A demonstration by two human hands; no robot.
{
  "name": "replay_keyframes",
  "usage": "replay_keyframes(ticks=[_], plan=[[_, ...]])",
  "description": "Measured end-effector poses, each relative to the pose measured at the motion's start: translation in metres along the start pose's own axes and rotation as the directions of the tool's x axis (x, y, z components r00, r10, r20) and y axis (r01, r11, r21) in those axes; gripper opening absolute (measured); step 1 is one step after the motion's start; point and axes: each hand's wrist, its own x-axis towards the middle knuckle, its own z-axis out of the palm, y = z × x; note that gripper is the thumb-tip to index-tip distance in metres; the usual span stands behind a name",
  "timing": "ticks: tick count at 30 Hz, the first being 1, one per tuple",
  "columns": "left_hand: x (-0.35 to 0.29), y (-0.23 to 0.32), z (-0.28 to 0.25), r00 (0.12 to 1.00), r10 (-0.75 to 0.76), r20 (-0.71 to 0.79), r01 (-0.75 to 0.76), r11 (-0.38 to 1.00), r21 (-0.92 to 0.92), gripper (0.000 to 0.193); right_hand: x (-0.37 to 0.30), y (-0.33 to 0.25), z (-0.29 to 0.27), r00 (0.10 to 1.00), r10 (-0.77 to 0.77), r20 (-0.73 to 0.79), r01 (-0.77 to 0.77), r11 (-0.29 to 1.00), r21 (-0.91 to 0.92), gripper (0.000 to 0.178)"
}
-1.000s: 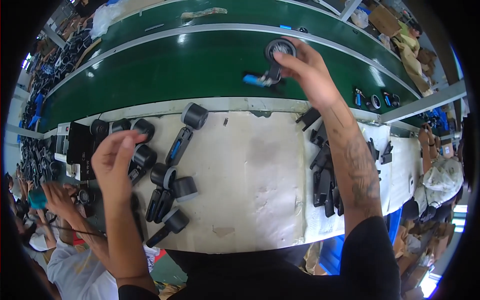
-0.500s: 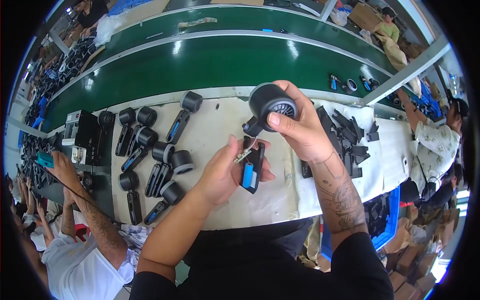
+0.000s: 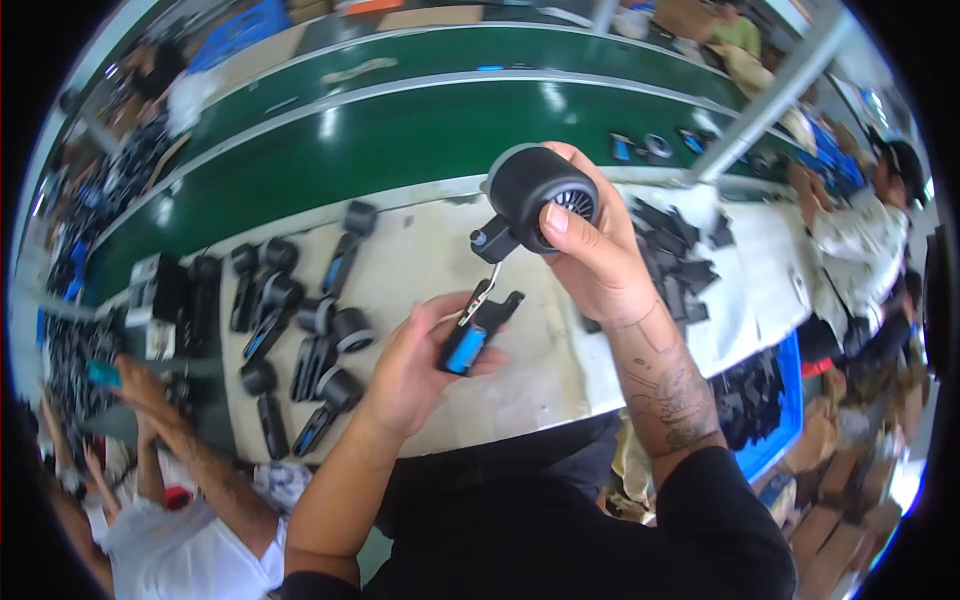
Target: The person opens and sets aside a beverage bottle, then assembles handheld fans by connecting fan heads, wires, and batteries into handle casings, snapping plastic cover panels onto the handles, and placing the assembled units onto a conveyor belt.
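Note:
My right hand (image 3: 605, 260) grips the round black fan head (image 3: 530, 190), with the thumb near its finned grille. A short neck sticks out from the head's lower left. In my left hand (image 3: 400, 370) lies a black handle shell (image 3: 503, 312), tilted, its inner side showing. Inside it sit a blue battery (image 3: 466, 349) and a narrow circuit board (image 3: 474, 306). A thin pale wire (image 3: 494, 276) runs from the fan neck to the board. The two parts are apart apart from that wire. My left fingers behind the shell are partly hidden.
Several handheld fans (image 3: 268, 300) with opened handles lie on the table at left. Black plastic shells (image 3: 685, 270) are heaped at right, above a blue crate (image 3: 790, 400). A green conveyor (image 3: 400, 140) runs behind. One co-worker's arm (image 3: 190, 430) is at left; another person (image 3: 865, 240) is at right.
The view has shifted. My left hand has moved left with the handle shell, which now tilts more, and the wire and board are drawn into a slanting line. The fan head stays in my right hand.

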Motion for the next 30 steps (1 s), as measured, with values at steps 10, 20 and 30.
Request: replay_keyframes(ticks=[10, 20, 30], plan=[[-0.029, -0.081, -0.07, 0.913, 0.131, -0.386, 0.109, 0.835, 0.54, 0.027, -0.089, -0.131, -0.27, 0.649, -0.249, -0.718, -0.033, 0.935, -0.354, 0.031], [0.034, -0.105, -0.07, 0.785, 0.619, 0.009, -0.063, 0.065, 0.996, 0.007, -0.142, -0.131, -0.552, 0.204, -0.515, -0.833, -0.932, 0.159, -0.326, 0.068], [0.034, -0.098, -0.067, 0.801, 0.596, -0.052, 0.016, 0.065, 0.998, 0.01, 0.082, 0.008, -0.413, 0.912, -0.314, -0.265, -0.306, -0.089, -0.948, 0.078]])
